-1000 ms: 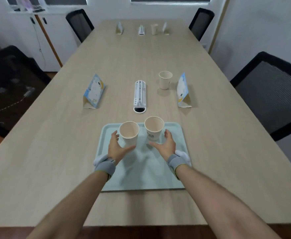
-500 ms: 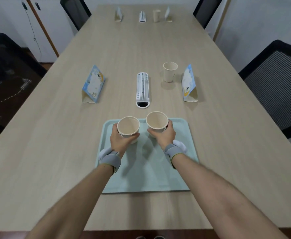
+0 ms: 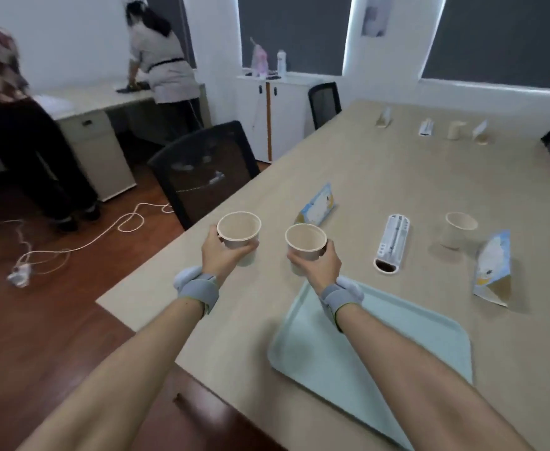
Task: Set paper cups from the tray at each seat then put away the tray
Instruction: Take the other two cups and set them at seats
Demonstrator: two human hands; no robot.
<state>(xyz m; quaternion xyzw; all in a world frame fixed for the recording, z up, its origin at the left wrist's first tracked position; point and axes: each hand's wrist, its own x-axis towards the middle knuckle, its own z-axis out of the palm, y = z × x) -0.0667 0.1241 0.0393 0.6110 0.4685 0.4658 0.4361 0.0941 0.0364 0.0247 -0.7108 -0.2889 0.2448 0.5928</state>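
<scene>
**Two cups lifted, tray bare on the table**

The left hand (image 3: 223, 253) grips a paper cup (image 3: 239, 234), fingers curled around its wall just under the rim. The right hand (image 3: 319, 265) grips a second paper cup (image 3: 306, 244) the same way, thumb on the near side and fingers wrapped behind. Both cups are upright, mouths up, and held side by side above the left edge of the long table (image 3: 397, 177), near each other but apart. Whether they touch the tabletop cannot be told for sure; they look raised off it.

The pale green tray (image 3: 397, 346) lies flat on the table near the front corner, under the right forearm, with nothing standing on it. Each wrist wears a grey band with a white piece on it.

A third cup (image 3: 459, 231) stands further right on the table, between a white long power strip (image 3: 392, 242) and a folded card (image 3: 493, 268) printed in blue and white. Another such card (image 3: 316, 206) stands just beyond the held cups. At the far end sit a fourth cup (image 3: 456, 130), blurred, and more small cards.

A black mesh chair (image 3: 205, 180) stands at the table's left side, beyond the left hand's cup. A white cord (image 3: 81, 244) trails over the wooden floor. Two people stand by desks in the back left.
</scene>
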